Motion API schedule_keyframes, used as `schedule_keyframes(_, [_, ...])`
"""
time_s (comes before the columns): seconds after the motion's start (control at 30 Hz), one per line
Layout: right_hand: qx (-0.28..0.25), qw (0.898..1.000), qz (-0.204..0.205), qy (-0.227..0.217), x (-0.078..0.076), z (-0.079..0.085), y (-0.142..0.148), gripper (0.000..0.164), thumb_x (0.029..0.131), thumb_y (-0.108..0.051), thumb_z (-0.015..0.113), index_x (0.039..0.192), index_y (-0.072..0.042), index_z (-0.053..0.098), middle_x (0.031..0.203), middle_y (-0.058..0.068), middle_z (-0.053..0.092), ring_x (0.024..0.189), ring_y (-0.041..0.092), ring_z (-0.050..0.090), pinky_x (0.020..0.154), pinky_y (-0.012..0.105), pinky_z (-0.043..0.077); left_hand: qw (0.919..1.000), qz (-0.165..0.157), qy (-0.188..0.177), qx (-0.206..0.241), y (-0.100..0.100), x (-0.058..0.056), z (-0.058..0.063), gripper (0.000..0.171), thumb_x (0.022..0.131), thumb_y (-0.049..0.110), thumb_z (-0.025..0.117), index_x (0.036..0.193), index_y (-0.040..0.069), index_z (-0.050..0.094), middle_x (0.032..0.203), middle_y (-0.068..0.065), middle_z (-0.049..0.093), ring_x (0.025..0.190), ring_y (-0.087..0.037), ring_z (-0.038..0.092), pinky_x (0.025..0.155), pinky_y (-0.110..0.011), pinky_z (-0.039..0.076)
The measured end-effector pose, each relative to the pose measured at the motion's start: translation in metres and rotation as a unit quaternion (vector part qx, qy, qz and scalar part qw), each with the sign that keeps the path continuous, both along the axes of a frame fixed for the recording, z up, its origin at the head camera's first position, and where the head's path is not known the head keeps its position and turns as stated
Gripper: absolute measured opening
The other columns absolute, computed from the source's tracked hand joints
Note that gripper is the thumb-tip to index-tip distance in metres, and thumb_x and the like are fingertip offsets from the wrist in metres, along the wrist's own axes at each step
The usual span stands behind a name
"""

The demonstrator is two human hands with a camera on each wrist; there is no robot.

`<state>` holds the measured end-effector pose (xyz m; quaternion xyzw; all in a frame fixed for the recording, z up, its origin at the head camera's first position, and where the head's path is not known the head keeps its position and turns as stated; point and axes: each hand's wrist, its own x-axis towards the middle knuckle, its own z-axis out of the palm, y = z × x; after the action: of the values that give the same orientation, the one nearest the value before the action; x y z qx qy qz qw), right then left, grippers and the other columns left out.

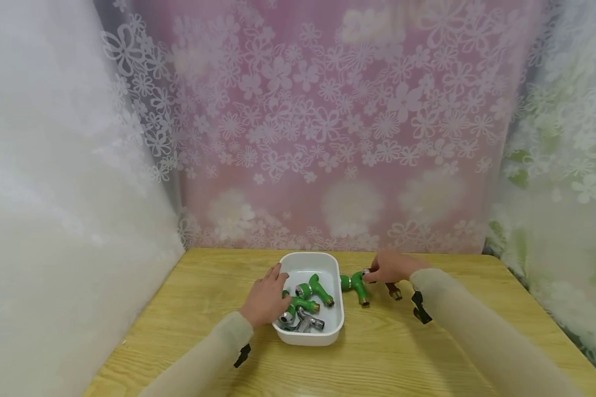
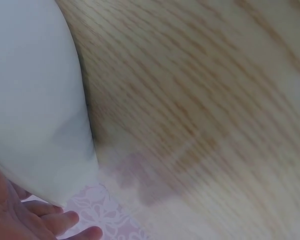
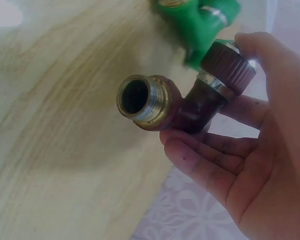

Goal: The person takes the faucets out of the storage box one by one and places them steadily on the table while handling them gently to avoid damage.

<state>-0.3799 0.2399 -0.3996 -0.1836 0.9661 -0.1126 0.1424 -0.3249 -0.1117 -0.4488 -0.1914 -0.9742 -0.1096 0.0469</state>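
My right hand point(image 1: 392, 266) grips a dark red tap point(image 3: 192, 112) with a brass threaded end and a ribbed knob; the thumb lies at the knob and the fingers curl below the body. Over the left rim of a white plastic tub point(image 1: 310, 340) lies my left hand point(image 1: 264, 299), fingers extended and relaxed. Inside the tub are a green tap point(image 1: 320, 289), another green tap point(image 1: 305, 305) partly under the left hand, and shiny chrome metal taps point(image 1: 308, 322). Just right of the tub, a green tap point(image 1: 360, 288) lies on the table, close beside my right hand.
The tub stands on a wood-grain table point(image 1: 377, 353) near its far edge. Behind hangs a pink flowered curtain point(image 1: 328, 138), with pale sheets point(image 1: 54, 193) at the sides. A black strap point(image 1: 420, 309) is worn at the right wrist.
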Motion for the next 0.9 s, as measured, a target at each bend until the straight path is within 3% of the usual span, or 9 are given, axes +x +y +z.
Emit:
schedule_keyframes(0.17, [0.004,0.999,-0.032,-0.008,-0.003,-0.011,0.005,0.038,0.095,-0.043,0.065,0.077,-0.012,0.076,0.056,-0.004,0.055,0.05,0.011,0.044,0.054,0.028,0.039,1.0,0.0,0.002,0.008,0.0,-0.001,-0.002,0.055,0.098,0.032,0.057,0.145,0.005,0.049,0.163,-0.021,0.027,0.148,-0.038,0.034,0.11,-0.06,0.04])
schedule_keyframes(0.4, [0.015,0.999,-0.026,0.015,-0.005,-0.024,0.003,0.042,0.095,-0.047,0.065,0.072,-0.012,0.073,0.053,-0.006,0.048,0.049,0.01,0.042,0.052,0.026,0.037,1.0,0.0,0.005,0.008,-0.001,0.002,-0.002,0.054,0.098,0.032,0.057,0.144,0.004,0.051,0.163,-0.022,0.028,0.148,-0.039,0.034,0.109,-0.059,0.041])
schedule_keyframes(0.67, [0.03,0.999,-0.025,0.012,-0.003,-0.024,0.0,0.038,0.094,-0.051,0.065,0.083,-0.015,0.073,0.062,-0.004,0.056,0.056,0.011,0.047,0.056,0.027,0.039,0.9999,0.0,0.004,0.014,0.0,0.0,-0.006,0.054,0.099,0.033,0.056,0.145,0.007,0.049,0.164,-0.02,0.027,0.148,-0.038,0.034,0.109,-0.06,0.041])
schedule_keyframes(0.9, [0.015,1.0,-0.017,-0.011,0.004,-0.017,0.002,0.021,0.092,-0.031,0.072,0.1,-0.012,0.071,0.083,0.0,0.065,0.067,0.017,0.059,0.062,0.034,0.046,0.9999,0.001,0.005,0.01,0.0,-0.002,-0.006,0.054,0.099,0.033,0.056,0.145,0.007,0.05,0.164,-0.02,0.027,0.149,-0.038,0.033,0.11,-0.06,0.04])
